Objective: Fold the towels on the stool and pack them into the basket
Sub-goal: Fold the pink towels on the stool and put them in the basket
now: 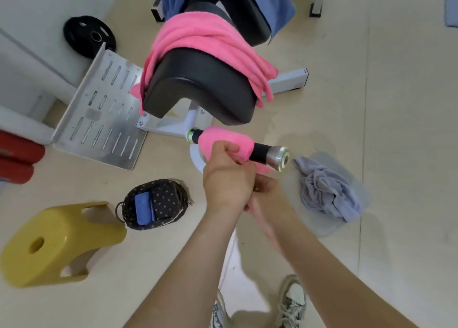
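Fingers [224, 148] of the left hand [228, 179] pinch the pink towel [223, 136] draped over a handle [261, 152], while the blurred right hand [270, 201] may or may not grip anything.

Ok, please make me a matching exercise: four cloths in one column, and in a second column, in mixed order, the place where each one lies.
1 blue towel
2 grey towel
3 large pink towel
4 small pink cloth

A draped over the black seat
B on the bar handle, gripped by the left hand
C crumpled on the floor
D inside the dotted basket

Pairs: 1-D, 2-C, 3-A, 4-B
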A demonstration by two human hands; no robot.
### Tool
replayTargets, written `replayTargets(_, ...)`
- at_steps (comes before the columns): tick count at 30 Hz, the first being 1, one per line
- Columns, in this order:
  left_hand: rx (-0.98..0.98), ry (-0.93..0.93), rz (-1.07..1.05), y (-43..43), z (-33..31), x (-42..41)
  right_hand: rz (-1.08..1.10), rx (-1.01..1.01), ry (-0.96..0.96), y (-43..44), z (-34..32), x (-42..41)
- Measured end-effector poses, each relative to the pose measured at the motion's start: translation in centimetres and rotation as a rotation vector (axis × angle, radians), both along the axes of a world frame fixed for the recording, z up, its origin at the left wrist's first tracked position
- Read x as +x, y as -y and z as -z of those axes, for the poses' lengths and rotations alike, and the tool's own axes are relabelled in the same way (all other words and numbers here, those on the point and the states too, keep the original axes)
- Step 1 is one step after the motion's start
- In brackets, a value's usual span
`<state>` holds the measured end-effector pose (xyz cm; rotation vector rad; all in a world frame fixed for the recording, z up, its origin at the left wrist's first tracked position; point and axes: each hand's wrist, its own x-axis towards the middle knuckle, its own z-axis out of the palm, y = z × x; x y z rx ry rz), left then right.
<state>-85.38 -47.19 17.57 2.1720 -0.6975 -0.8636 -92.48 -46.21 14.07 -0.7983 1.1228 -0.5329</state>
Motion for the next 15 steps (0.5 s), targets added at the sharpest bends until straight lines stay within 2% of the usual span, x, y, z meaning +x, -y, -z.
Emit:
replayTargets(3, -0.04, -0.125, -0.052, 0.2, -0.1, 0.6, 0.019, -0.1, -0.147, -0.6, -0.9, -0.1)
replayTargets(6, -0.137, -0.278, -0.087, 0.0, -1.0, 1.9, 0.011, -0.374, -0.401, -1.0, -2.8, -1.0)
replayTargets(9, -0.064, -0.392, 0.051, -1.6, -2.9, 4.4, -0.026, -0.666, -0.438, -1.2, -5.2, -0.9)
replayTargets(12, 0.002, -0.565, 0.309, -4.7, -5.9, 8.3, -0.315, -0.92, -0.545, -0.8, -6.7, 0.4)
replayTargets(15, -0.07, -0.867, 0.48, -8.5, -10.0, 13.1, -0.537, -0.967, -0.604, -1.3, -8.8, 3.7)
